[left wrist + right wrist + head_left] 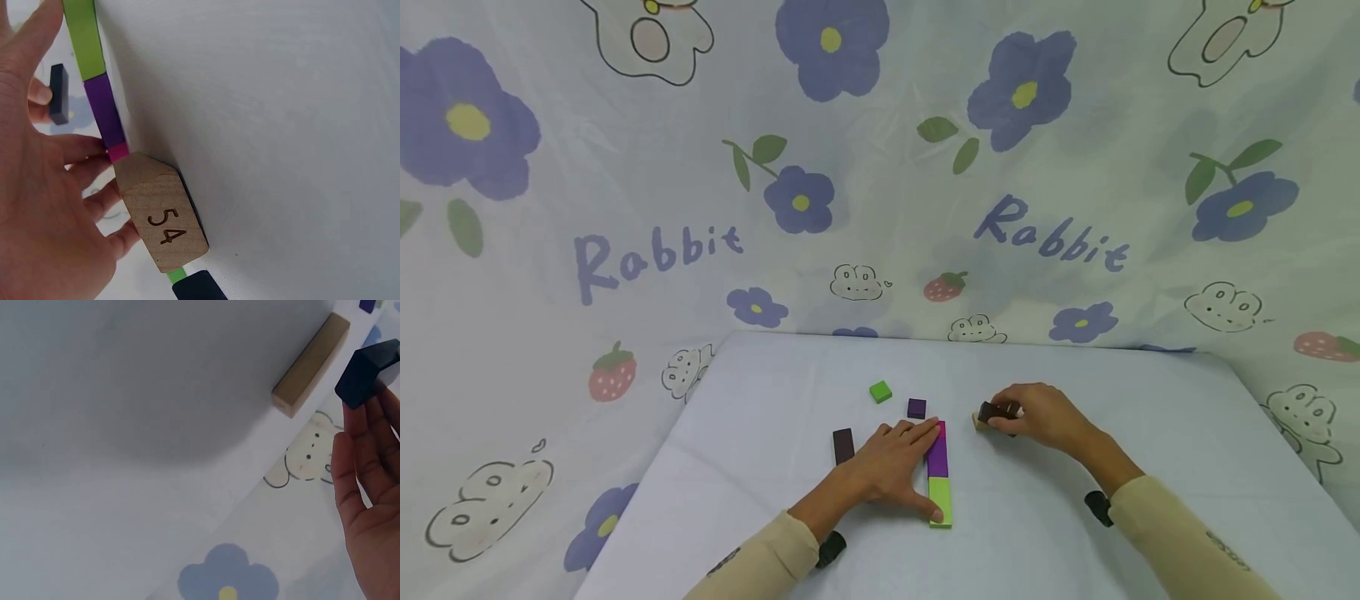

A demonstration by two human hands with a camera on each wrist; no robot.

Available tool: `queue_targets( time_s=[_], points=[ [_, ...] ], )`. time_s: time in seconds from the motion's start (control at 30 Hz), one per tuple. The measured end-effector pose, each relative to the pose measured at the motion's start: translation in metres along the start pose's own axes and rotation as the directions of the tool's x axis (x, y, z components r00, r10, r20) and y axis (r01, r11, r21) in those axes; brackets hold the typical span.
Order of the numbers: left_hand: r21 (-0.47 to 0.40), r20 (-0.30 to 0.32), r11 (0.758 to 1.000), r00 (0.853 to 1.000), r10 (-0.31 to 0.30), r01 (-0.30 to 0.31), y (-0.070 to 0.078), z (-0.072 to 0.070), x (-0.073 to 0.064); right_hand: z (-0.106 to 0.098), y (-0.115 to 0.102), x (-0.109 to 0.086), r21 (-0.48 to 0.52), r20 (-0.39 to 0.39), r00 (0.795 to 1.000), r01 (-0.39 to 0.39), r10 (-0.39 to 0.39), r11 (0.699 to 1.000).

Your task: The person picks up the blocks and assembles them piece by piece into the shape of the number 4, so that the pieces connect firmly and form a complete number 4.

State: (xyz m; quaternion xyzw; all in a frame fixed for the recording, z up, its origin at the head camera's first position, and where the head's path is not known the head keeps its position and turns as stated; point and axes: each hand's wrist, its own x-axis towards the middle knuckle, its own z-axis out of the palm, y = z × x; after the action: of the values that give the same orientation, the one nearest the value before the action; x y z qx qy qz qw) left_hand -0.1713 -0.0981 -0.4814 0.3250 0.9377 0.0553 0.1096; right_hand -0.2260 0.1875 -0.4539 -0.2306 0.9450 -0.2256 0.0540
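Purple block [937, 460], lime block [940, 495], dark block [991, 412] — violet-flowered white backdrop [880, 229]

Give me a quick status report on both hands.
Left hand touching lime-and-purple row. Right hand gripping dark block. Wooden block close by right hand, possibly in the way.

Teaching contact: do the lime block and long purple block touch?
Touching: the left wrist view shows the lime block meeting the long purple block end-to-end.

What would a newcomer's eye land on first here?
Probably the magenta, purple and lime row in the middle of the table, touched by the left hand. Next, likely the dark block pinched in the right hand, farther right. Blue-purple flowers on the cloth behind also stand out.
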Motion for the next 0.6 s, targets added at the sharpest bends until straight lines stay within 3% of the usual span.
queue_targets(
  time_s=[0.6],
  points=[
    [-0.001, -0.002, 1.0, 1.0, 0.004, -0.004, -0.001, 0.0, 0.001, 0.012, -0.022, 0.0, -0.137, 0.019, 0.998, 0.068, -0.066, 0.988]
  ],
)
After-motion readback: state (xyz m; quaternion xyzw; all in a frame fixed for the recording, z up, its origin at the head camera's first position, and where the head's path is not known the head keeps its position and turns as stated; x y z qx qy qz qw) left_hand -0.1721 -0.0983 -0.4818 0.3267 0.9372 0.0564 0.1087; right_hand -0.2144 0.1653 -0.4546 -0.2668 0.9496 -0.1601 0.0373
